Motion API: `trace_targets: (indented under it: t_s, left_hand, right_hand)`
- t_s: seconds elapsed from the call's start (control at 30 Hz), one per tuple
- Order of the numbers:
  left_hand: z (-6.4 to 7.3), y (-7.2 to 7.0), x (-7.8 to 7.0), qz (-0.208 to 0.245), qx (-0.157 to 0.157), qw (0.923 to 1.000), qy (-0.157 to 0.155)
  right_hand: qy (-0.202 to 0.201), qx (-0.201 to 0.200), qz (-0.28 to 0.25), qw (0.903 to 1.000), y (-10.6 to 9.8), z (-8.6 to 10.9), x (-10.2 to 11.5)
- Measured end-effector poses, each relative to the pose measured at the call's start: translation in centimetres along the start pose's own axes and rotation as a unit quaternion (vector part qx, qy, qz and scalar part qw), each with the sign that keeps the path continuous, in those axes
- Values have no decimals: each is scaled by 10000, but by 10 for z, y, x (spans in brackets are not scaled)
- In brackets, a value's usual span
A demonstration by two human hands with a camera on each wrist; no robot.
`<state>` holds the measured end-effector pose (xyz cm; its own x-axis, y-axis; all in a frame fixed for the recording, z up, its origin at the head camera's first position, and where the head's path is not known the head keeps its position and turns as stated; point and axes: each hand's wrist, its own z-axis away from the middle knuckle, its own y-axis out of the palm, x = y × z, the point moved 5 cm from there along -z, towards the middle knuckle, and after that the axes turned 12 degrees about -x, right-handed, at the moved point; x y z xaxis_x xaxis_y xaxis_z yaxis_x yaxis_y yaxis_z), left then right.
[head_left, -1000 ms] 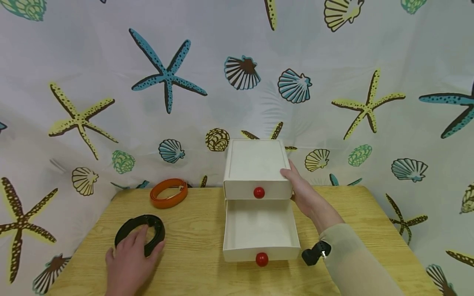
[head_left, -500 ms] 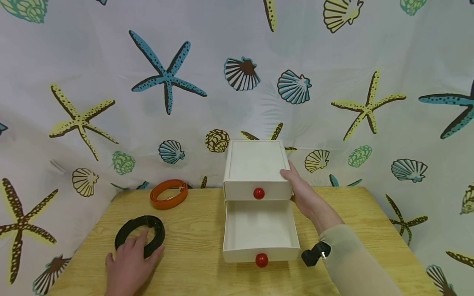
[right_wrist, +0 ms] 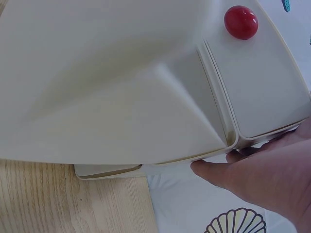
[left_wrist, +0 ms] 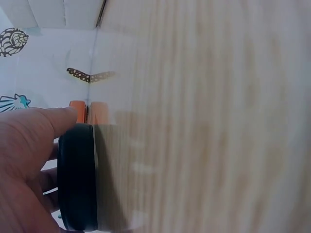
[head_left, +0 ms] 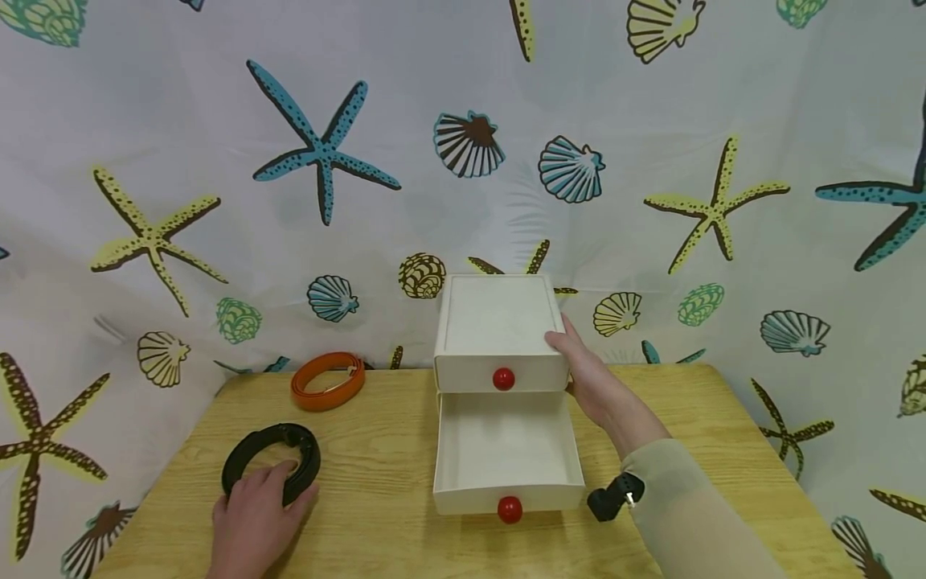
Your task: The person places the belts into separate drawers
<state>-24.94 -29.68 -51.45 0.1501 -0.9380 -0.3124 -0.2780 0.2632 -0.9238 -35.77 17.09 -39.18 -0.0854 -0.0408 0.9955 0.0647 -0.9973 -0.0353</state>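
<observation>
A black coiled belt (head_left: 309,460) lies at the left of the table, and my left hand (head_left: 253,515) grips its near side, fingers inside the ring and thumb outside. In the left wrist view the black belt (left_wrist: 77,174) stands on edge between thumb and fingers. A white two-drawer box (head_left: 499,314) stands at the middle; its lower drawer (head_left: 506,450) is pulled out and bare inside, the upper one is closed. My right hand (head_left: 596,386) holds the box's right side, thumb over the top edge, fingers partly hidden beside it.
An orange coiled belt (head_left: 325,398) lies at the back left of the wooden table (head_left: 376,466). Red round knobs (head_left: 503,379) stick out from the drawer fronts. Behind the table hangs a cloth (head_left: 405,64) printed with starfish and shells.
My left fingers, stretched over the black belt's ring before, have curled in around its near side. The right hand and the drawer box stay as they were.
</observation>
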Motion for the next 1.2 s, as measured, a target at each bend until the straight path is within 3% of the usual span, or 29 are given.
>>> trace_targets:
  t_s: [1.2]
  left_hand:
    - [1,-4,3,61,-104,9997,216]
  right_hand:
    - [-29,13,-46,10000,0,2,1]
